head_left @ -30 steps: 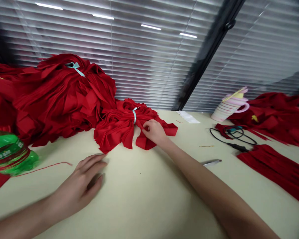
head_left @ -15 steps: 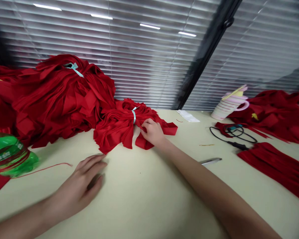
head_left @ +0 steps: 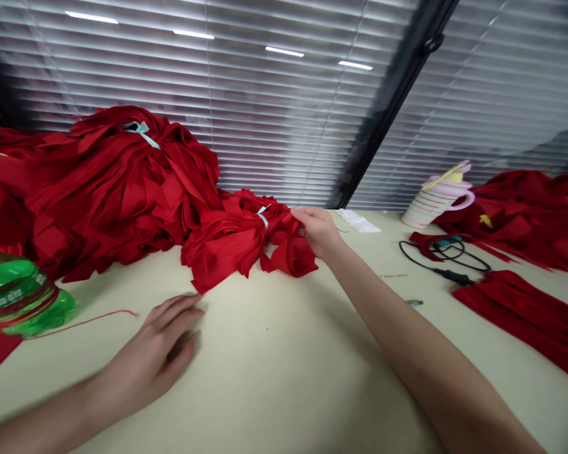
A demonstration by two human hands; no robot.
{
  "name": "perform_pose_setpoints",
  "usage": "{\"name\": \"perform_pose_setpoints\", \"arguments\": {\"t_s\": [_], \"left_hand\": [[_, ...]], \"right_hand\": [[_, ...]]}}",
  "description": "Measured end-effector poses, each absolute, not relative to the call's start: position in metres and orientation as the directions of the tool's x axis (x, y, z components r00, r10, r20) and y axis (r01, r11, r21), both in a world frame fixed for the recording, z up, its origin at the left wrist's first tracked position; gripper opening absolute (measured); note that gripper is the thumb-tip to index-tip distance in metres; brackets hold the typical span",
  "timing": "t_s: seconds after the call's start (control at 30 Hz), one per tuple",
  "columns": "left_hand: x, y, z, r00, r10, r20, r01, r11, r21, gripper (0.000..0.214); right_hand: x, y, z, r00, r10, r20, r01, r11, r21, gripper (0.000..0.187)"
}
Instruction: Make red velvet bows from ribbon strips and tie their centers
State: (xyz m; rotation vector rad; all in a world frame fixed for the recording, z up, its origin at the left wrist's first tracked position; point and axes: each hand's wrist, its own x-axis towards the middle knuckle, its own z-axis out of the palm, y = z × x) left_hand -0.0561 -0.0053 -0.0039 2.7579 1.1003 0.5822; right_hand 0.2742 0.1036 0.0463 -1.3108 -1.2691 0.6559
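A tied bundle of red cloth pieces point(head_left: 231, 243), bound with a pale blue strap point(head_left: 264, 218), lies at the middle of the cream table point(head_left: 274, 372). My right hand point(head_left: 319, 230) grips the bundle's right end, fingers closed on the cloth, and that end is lifted and curled up. My left hand point(head_left: 158, 353) lies flat on the table in front of the bundle, fingers spread, holding nothing.
A big heap of red cloth point(head_left: 104, 183) fills the back left. A green plastic bottle point(head_left: 19, 302) lies at the left edge. More red cloth point(head_left: 525, 315), a black cable point(head_left: 447, 261) and stacked tape rolls point(head_left: 438, 198) sit on the right. Window blinds run behind.
My right hand has closed on the bundle's right end and lifted it up and to the right, so the flat flaps now curl upward. The left hand has stayed put.
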Motion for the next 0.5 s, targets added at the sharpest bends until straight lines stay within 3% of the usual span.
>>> {"name": "perform_pose_setpoints", "arguments": {"t_s": [0.23, 0.5], "left_hand": [[-0.055, -0.005, -0.005, 0.673, 0.685, 0.28, 0.641, -0.729, 0.241, 0.033], [-0.055, -0.006, -0.001, 0.675, 0.672, 0.304, 0.629, -0.74, 0.239, 0.032]], "right_hand": [[0.276, 0.103, 0.052, 0.327, 0.932, 0.156, -0.043, 0.18, -0.983, 0.032], [0.277, 0.1, 0.06, 0.259, 0.964, 0.065, -0.175, 0.113, -0.978, 0.031]]}}
